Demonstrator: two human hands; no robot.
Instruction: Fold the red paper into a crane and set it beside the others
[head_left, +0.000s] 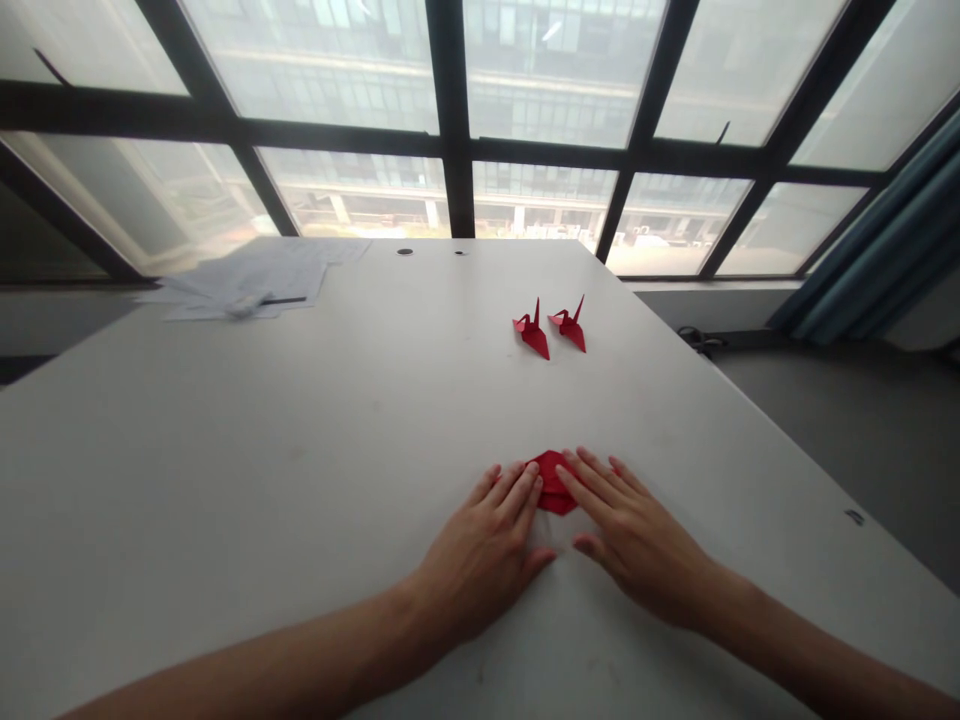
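A folded piece of red paper (553,483) lies flat on the white table, with creased layers showing near its lower edge. From the left, the fingertips of my left hand (491,535) rest on its left side, fingers stretched out and thumb apart. My right hand (630,530) presses on the right side of the paper, its fingers flat and spread. Both hands cover the paper's outer ends. Farther back stand two red paper cranes, a left crane (533,333) and a right crane (571,326), close beside each other.
The white table (337,430) runs back to large dark-framed windows (450,120). Loose white papers (225,275) lie at the far left, with a dark pen-like stick (285,300) on them. A blue curtain (870,240) hangs at the right, beyond the table's edge.
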